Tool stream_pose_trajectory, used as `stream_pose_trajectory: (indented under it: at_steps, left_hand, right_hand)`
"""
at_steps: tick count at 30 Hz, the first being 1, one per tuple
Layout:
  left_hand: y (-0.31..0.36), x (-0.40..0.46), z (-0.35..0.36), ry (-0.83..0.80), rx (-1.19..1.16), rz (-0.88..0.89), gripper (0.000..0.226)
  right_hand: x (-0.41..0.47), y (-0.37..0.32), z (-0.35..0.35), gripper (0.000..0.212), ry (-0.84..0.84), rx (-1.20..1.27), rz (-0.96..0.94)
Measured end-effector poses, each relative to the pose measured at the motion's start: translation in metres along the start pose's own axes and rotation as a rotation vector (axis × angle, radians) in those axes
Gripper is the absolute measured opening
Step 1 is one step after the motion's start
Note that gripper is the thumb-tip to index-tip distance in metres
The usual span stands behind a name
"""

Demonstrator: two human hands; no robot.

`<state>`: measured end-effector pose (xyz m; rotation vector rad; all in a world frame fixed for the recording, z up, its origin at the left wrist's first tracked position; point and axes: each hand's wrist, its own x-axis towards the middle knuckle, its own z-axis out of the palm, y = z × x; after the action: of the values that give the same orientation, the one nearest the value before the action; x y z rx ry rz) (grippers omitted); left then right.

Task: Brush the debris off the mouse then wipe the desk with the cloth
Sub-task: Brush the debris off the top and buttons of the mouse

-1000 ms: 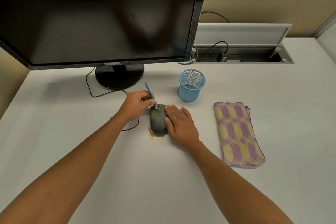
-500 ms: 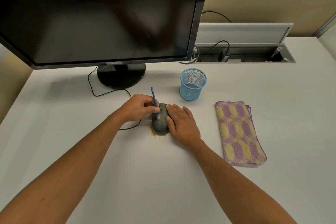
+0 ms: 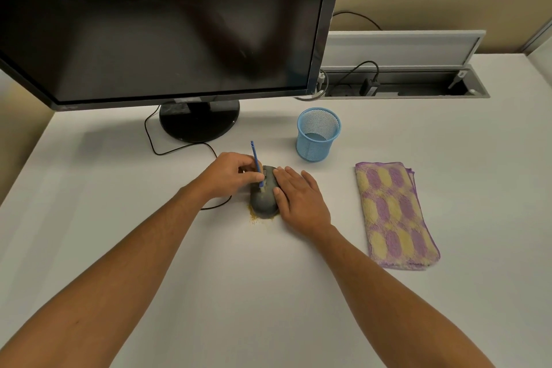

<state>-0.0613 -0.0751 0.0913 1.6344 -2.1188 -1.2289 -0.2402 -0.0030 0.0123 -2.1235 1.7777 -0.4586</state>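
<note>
Head view: the grey mouse (image 3: 263, 200) lies mid-desk (image 3: 209, 278), long axis running away from the person, debris (image 3: 256, 218) at its near end. The left hand (image 3: 230, 175) pinches a blue brush (image 3: 257, 163), bristles on the mouse; the right hand (image 3: 298, 197) rests flat, fingers straight, along the mouse's right side. The folded cloth (image 3: 394, 215) lies well right.

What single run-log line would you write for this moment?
step: brushing mouse | left hand: holds brush, tip on mouse | right hand: flat on mouse | debris: on desk by mouse | cloth: untouched
</note>
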Motion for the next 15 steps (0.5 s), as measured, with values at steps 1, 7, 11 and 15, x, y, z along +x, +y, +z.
stream_pose_trajectory:
  at_steps: [1,7,11,15]
  left_hand:
    - [0.001,-0.0004,-0.001,-0.023,0.01,-0.001,0.016]
    - [0.0007,0.0014,-0.0027,-0.011,-0.024,0.013,0.009]
    - [-0.0036,0.0062,0.0007,0.202,-0.076,0.025,0.019]
    - [-0.0055,0.0082,0.0061,0.219,-0.036,0.035,0.02]
  right_hand:
    - [0.0001,0.0,-0.0004,0.064,0.0,0.0,0.0]
    - [-0.0001,-0.0007,-0.0003,0.065,0.012,0.005,0.001]
    - [0.0004,0.0,0.0008,0.063,0.015,0.002,0.007]
    - [0.0003,0.0001,-0.0002,0.062,0.017,0.004,0.0]
